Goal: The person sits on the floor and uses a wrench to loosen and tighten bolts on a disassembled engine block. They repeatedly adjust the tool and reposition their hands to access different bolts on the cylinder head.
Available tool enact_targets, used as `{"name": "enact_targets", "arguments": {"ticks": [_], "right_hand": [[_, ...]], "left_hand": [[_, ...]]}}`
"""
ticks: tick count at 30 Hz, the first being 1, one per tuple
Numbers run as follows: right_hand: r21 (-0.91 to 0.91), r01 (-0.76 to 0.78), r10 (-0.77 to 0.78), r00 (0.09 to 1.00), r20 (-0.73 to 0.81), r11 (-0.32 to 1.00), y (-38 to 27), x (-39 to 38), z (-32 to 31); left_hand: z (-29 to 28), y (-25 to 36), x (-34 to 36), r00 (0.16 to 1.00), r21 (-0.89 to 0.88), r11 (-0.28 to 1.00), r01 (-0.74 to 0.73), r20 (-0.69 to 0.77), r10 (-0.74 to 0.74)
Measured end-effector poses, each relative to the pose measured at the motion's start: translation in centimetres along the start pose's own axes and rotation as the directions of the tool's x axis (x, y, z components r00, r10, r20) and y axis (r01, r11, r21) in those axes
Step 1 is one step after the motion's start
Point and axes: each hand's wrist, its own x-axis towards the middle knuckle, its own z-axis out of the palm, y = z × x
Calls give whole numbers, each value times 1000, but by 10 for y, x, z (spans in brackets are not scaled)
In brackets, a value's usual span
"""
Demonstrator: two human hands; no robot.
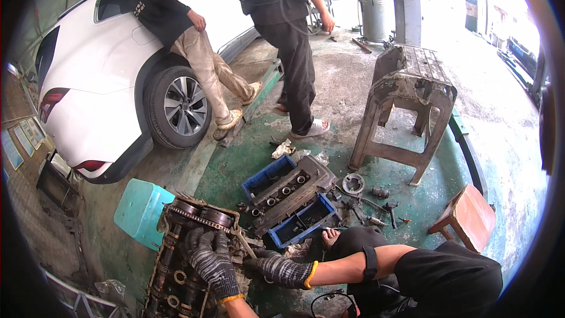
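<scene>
Down on the shop floor, just left of the blue trays [309, 232], sits the engine [176, 262], top end bare, with a chain [197, 219] running round two sprockets [216, 218] at its far end. Right hand [285, 269] looks clamped on the near end of a wrench [243, 242]; the far end is up beside the right sprocket, but I can't tell if it's seated on anything. Left hand [215, 263] lies on top of the engine, fingers spread and pointing at the sprockets; can't see if they're gripping something underneath.

What'd worry me: if the wrench isn't seated and gets a hard pull, it slips and knuckles meet metal. If a sprocket turns, those left fingertips are close enough to get pinched, and knit gloves could snag in the chain. Also, anything dropped could fall into the engine's gaps.
</scene>
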Motion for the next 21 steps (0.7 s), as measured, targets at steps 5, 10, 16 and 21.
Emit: {"name": "enact_targets", "arguments": {"ticks": [5,10,16,21], "right_hand": [[-10,-25,25,999,30,1000,-5,-4,-1],[-41,-14,16,999,30,999,-5,-2,-2],[43,-33,31,998,55,999,0,-1,-5],[120,-55,51,998,39,991,15,13,0]], "left_hand": [[-6,10,4,971,-184,955,234,100,-219],[-5,6,0,995,103,991,-87,53,82],[-5,-2,-1,994,5,1000,-1,112,1],[-5,-1,-5,973,-98,974,207,122,-194]]}}
